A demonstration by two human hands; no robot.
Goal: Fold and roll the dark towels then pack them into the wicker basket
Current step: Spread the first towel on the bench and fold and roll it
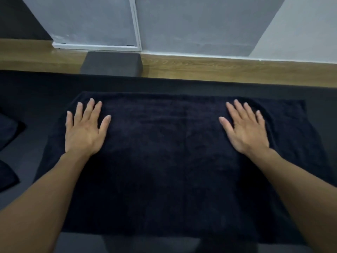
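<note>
Two flat palms on one big dark, near-black terry towel point(164, 152), that's pretty much the whole shot. The towel is spread as a wide rectangle in the middle of the dark grey worktop point(36, 88). It has a fuzzy nap and fairly straight edges, and I can't tell if it's one layer or doubled. Its far edge runs from about 10 to 2 o'clock, and the near edge sits down at 6.

The left hand point(85, 130) is at 10 o'clock on the towel and the right hand point(246, 132) at 2. The grip is released on both, with fingers straight and spread, resting on the cloth.

At 9 o'clock, apart from the towel, two more dark cloth pieces point(7, 128) poke in from the edge. At 12, a grey rectangular block point(112, 63) sits on the wooden floor point(218, 70).
</note>
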